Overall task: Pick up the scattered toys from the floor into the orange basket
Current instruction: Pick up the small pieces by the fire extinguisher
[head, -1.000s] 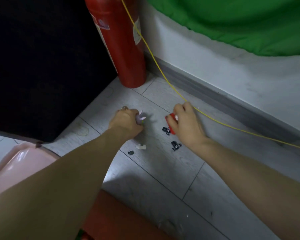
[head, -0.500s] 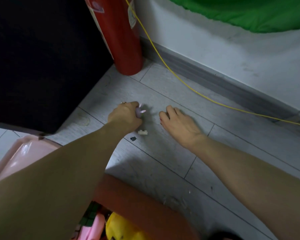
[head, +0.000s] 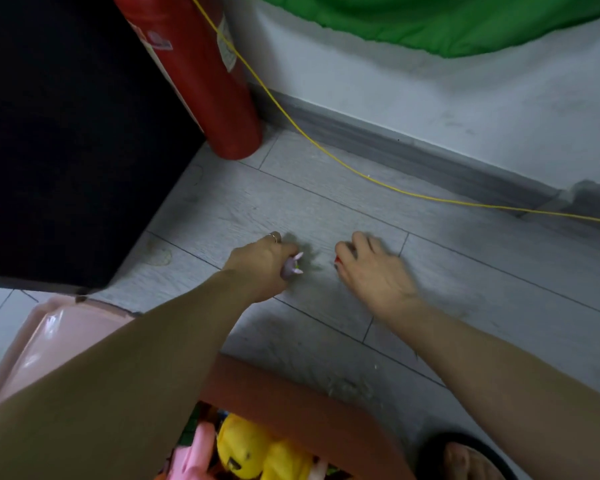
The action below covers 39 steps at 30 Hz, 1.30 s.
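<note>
Orange basket (head: 326, 400): rim at 6 o'clock, already holding a yellow plush (head: 246, 448) and a pink toy (head: 194, 459).

Right hand (head: 374, 271): on the floor at centre, fingers curled over something red (head: 336, 259); the frame is blurred, so the grip cannot be told for certain.

Left hand (head: 260, 268): at 9 o'clock of the right hand, clenched round a lilac toy (head: 293, 266).

Lilac toy: the visible tip points toward 3 o'clock; long axis probably runs the same way, though the fist hides the rest.

Risk: small pieces may slip from full fists on the way to the basket; the yellow cable (head: 326, 150) at 12 o'clock could snag a finger.
</note>
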Available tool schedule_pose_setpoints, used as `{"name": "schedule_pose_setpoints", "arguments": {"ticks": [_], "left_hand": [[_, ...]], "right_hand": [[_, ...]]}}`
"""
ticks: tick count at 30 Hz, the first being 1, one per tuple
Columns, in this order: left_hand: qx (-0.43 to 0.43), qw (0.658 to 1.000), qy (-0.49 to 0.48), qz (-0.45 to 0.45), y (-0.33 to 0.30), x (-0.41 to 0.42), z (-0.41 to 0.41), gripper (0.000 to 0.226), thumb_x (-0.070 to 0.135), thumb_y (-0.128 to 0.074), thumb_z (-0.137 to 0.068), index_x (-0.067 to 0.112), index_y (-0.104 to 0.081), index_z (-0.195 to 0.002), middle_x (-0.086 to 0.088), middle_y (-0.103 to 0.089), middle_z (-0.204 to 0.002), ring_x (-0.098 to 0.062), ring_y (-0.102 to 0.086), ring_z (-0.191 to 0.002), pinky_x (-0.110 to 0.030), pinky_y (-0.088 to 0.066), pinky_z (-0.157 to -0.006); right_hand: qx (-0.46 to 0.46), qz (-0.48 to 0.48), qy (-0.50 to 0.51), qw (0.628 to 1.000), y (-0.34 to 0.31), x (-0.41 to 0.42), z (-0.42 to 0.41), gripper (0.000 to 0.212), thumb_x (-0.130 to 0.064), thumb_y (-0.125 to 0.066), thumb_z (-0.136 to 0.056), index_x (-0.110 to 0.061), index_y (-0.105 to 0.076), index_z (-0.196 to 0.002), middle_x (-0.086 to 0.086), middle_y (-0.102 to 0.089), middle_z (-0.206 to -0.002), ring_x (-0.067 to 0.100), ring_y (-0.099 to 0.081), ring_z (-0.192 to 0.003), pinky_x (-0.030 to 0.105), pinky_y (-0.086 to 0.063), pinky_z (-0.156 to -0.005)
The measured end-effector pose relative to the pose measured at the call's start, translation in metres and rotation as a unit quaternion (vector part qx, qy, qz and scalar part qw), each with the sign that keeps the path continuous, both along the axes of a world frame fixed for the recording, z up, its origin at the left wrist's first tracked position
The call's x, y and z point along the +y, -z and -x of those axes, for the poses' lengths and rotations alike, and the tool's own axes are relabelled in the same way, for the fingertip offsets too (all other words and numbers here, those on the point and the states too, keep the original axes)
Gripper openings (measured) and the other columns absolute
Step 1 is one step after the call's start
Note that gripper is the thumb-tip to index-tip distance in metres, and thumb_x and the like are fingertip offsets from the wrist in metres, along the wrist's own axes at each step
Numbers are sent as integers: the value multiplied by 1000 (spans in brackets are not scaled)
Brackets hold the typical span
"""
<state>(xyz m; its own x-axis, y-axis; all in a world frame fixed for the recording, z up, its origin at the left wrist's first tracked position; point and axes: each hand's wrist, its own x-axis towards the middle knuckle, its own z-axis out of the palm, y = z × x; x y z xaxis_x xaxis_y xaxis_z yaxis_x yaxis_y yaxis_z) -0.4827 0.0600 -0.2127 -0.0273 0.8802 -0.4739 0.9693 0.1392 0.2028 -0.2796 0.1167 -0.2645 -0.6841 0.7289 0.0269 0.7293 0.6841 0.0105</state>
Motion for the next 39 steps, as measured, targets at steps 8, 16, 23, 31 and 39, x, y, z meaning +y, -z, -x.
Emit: {"name": "schedule_pose_setpoints", "arguments": {"ticks": [8,16,23,31,39], "left_hand": [[-25,1000,-8,0,6,1,6,32,27,-59,-87,32,-56,-118,0,-47,-106,-25,-55,-92,-34,-46,-72],[-84,993,-23,-85,-38,14,7,11,21,-66,-78,23,-56,-82,-2,-48,-80,-25,-54,-76,-28,-35,-61],[-210,970,-91,-77,-147,-5,-8,18,19,-73,-64,12,-64,-77,-2,-66,-69,-16,-59,-59,-19,-41,-48],[-196,949,60,241,-266,-98,3,16,8,-79,-72,13,-64,-75,-5,-65,-65,-13,-60,-50,-22,-45,-47],[-72,924,112,360,-257,-127,14,34,60,-68,-76,32,-69,-94,-1,-59,-104,-19,-57,-95,-47,-49,-97]], "right_hand": [[59,29,9,998,1,-4,-11,23,-29,-69,-86,-10,-61,-95,15,-55,-95,33,-59,-85,34,-43,-41],[248,172,163,939,-45,9,5,23,-27,-64,-90,-7,-62,-101,22,-57,-95,40,-58,-88,40,-44,-76],[95,243,58,963,-206,-1,11,25,-36,-62,-90,-12,-64,-96,14,-67,-93,32,-63,-86,32,-38,-66],[-11,522,2,853,-350,-127,13,17,-40,-64,-89,-23,-64,-92,-5,-62,-70,4,-60,-46,32,-56,-56],[-195,531,-27,824,-324,-127,39,35,-32,-53,-95,-23,-56,-130,2,-58,-105,13,-59,-81,40,-60,-78]]}}
